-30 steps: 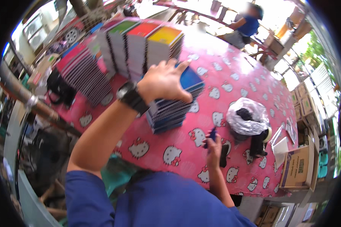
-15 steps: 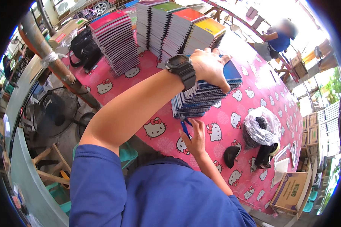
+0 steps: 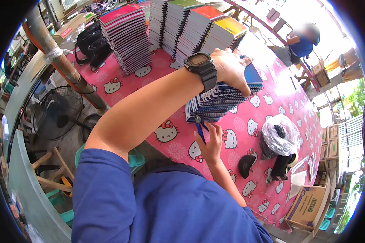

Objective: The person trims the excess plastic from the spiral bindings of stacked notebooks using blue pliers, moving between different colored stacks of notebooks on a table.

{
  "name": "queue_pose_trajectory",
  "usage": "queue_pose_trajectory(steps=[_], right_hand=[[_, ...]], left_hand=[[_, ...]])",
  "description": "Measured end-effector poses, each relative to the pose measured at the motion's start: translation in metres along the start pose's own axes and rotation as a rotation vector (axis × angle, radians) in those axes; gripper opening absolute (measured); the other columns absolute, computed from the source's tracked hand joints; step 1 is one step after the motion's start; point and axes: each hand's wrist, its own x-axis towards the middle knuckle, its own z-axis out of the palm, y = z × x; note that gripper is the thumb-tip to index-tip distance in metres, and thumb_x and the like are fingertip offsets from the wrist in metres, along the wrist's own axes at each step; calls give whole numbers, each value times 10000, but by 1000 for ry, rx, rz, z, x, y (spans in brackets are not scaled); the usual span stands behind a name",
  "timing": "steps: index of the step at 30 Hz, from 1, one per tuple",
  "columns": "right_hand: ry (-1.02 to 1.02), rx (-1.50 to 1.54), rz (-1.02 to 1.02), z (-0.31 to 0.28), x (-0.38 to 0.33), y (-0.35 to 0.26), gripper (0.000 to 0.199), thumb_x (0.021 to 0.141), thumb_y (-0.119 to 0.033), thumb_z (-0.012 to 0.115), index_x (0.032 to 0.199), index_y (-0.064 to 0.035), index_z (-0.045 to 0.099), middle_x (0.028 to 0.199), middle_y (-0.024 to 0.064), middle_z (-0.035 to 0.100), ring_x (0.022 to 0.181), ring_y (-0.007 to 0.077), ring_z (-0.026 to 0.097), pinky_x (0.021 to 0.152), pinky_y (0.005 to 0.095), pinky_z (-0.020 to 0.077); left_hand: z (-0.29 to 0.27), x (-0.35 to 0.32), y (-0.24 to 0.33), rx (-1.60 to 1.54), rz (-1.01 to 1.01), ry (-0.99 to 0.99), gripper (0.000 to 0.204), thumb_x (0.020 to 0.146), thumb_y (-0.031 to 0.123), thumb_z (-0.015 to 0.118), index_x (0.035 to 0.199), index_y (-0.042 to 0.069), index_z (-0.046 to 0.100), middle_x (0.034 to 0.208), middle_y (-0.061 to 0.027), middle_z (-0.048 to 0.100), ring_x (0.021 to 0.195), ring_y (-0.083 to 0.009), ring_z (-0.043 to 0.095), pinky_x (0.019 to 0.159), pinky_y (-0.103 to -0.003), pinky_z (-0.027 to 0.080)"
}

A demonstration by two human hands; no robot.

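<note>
The blue notebooks (image 3: 254, 76) wear smooth, glossy covers, their coils (image 3: 231, 101) faintly shiny. The pliers (image 3: 200, 130) have plastic-looking blue handles. From here the pink tablecloth (image 3: 172, 149) looks like slick vinyl, the translucent plastic bag (image 3: 287, 137) crinkled and shiny, the cardboard box (image 3: 306, 206) matt, the navy shirt (image 3: 178, 208) soft, dull cloth.

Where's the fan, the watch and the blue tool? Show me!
Fan (image 3: 61, 121), head view: on its dark hub.
Watch (image 3: 209, 75), head view: on the black strap.
Blue tool (image 3: 200, 132), head view: on a handle.
</note>
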Motion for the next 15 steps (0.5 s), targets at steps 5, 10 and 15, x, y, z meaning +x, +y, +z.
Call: queue_pose_trajectory(steps=[5,10,15], right_hand=[[-291,1091,804,-6,-4,5,316,855,-180,644,1104,-14,542,949,101,608,797,192,582,699,293,478],[-129,250,293,-2,-11,-1,494,784,-233,705,1192,-31,512,1034,127,568,926,262,540,816,393,430],[-55,-46,94,4,-7,-1,547,741,-250,733,1199,-44,516,1147,158,501,1063,323,456,917,447,356]], left_hand=[[0,-1,1,3,1,0,1027,607,562,673,1455,152,262,1384,-223,396,1247,-355,431,1011,-431,388],[1,0,1,7,3,9,1027,607,568,670,1452,149,264,1375,-228,397,1255,-352,422,1010,-446,385],[1,1,1,0,0,-1,1031,606,568,672,1453,151,259,1375,-227,397,1259,-353,416,1012,-448,380]])
